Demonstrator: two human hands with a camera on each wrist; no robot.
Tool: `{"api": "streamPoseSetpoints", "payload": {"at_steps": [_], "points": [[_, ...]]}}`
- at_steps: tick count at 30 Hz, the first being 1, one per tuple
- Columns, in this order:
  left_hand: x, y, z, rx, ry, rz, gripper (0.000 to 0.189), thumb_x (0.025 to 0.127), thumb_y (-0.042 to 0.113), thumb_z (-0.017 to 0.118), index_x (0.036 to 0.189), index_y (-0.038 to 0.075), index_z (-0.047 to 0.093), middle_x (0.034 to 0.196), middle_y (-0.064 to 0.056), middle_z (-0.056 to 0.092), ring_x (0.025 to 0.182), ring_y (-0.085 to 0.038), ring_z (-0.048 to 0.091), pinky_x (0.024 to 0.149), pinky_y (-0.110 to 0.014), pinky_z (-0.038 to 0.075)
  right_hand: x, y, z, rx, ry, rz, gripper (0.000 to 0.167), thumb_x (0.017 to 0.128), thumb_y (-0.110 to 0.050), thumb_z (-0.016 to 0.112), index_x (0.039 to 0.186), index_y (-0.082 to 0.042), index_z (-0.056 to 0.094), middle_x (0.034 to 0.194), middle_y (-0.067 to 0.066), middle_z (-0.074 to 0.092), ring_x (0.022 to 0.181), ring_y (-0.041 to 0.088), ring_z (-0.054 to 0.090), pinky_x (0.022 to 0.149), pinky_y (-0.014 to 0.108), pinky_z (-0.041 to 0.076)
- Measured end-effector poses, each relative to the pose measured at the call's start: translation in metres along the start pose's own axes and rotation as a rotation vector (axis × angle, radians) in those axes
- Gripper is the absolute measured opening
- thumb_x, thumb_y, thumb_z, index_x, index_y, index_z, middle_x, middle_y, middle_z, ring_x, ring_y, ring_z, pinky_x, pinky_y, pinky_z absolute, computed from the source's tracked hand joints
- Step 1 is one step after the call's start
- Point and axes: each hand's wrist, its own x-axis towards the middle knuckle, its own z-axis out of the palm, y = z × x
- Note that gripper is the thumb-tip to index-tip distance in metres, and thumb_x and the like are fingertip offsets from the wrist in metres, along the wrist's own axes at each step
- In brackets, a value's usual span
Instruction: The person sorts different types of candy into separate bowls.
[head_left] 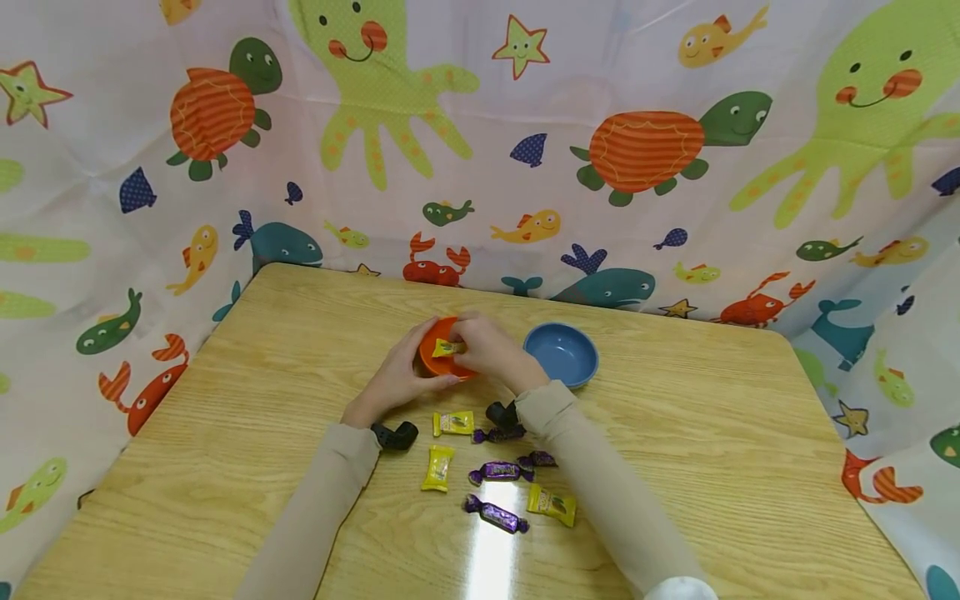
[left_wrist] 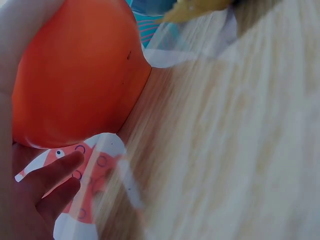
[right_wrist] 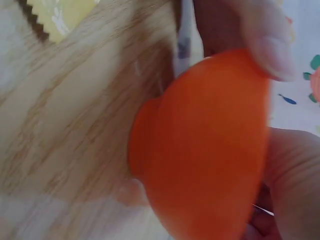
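An orange bowl (head_left: pixel 429 362) stands on the wooden table, and its smooth outer wall fills much of both wrist views. My left hand (head_left: pixel 401 373) holds it from the left side, thumb at the near rim and fingers around the far side. Over the bowl's opening, my right hand (head_left: pixel 491 352) pinches a yellow-wrapped candy (head_left: pixel 446 348) between thumb and fingers. The right fingers partly hide the candy and the bowl's right side. Just right of that hand sits a blue bowl (head_left: pixel 564 353).
Nearer me lie yellow-wrapped candies (head_left: pixel 453 423) and several purple-wrapped candies (head_left: pixel 501 472). The right forearm passes over part of this group. Black wrist straps (head_left: pixel 395 435) show at the cuffs. A curtain printed with sea animals (head_left: pixel 480 133) hangs behind the table (head_left: pixel 712 433).
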Motion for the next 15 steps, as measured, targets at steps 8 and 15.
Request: {"api": "streamPoseSetpoints", "payload": {"at_steps": [8,15], "points": [[-0.0014,0.0021,-0.0007,0.005,0.002,-0.022,0.101,0.081,0.047,0.081,0.158,0.013,0.026,0.157,-0.01,0.033,0.138,-0.033,0.04,0.11,-0.052,0.037,0.0076,0.0017,0.0078,-0.043,-0.049,-0.025,0.006,0.086,-0.004,0.076,0.092,-0.005,0.074,0.092,0.006,0.066,0.086,0.018,0.06,0.08,0.028,0.053],[-0.0017,0.0019,-0.0002,0.013,0.004,-0.018,0.099,0.081,0.043,0.082,0.158,0.013,0.026,0.157,-0.009,0.033,0.138,-0.032,0.039,0.11,-0.05,0.037,0.0083,0.0035,0.0107,-0.045,-0.045,-0.025,0.007,0.087,-0.004,0.076,0.093,-0.004,0.074,0.092,0.007,0.066,0.086,0.018,0.06,0.081,0.028,0.054]]}}
